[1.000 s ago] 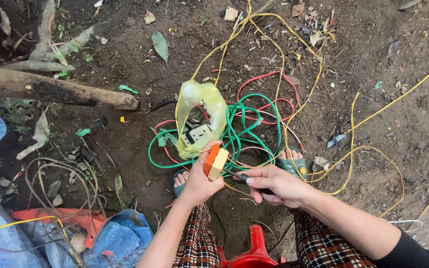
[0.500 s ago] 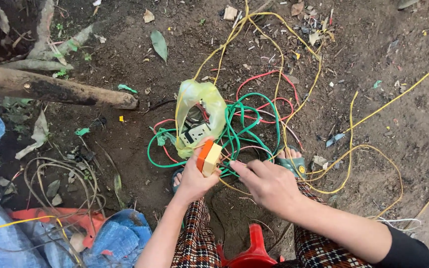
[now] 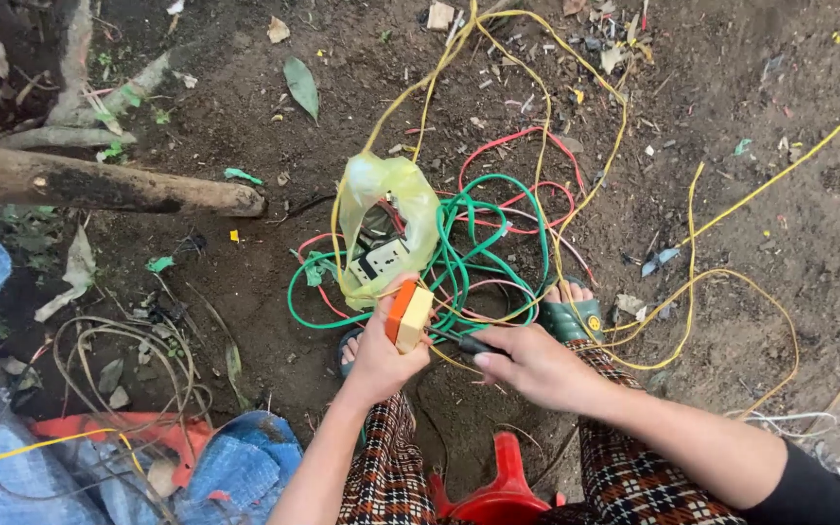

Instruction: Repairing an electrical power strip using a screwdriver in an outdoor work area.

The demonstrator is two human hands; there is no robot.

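While the left hand point(image 3: 378, 355) grips it from below, a small orange and yellow box point(image 3: 408, 315) stands up out of the fist, its fingers point(image 3: 402, 284) curled closed around the box's lower part. It sits low in the middle of the view, just above the person's knees. Just to its right, the right hand point(image 3: 537, 367) lies palm down, its fingers folded around a dark tool handle point(image 3: 475, 345) whose tip points left toward the box; whether the tip touches the box cannot be told.

Right behind the box lies a white socket plate point(image 3: 379, 261) with dark openings, partly wrapped in a crumpled yellowish plastic bag point(image 3: 386, 199). Around and under these runs a tangle of green wire point(image 3: 483, 253), looping left and right over the soil, with red wire point(image 3: 522, 146) arcing beyond it and long yellow wire point(image 3: 721, 282) trailing off toward the upper and right parts of the view. A foot in a green sandal point(image 3: 572, 316) rests on the dirt ground point(image 3: 760, 175) just beside the right hand, among the wires.

Below the hands, checked trousers point(image 3: 634, 476) cover both legs, and a red plastic stool point(image 3: 498, 486) shows between them. Farther left, a thick wooden log point(image 3: 99, 185) lies across the ground, a bundle of dull grey cable point(image 3: 119, 369) coils below it, and blue tarpaulin point(image 3: 235, 467) with an orange scrap fills the lower left corner.
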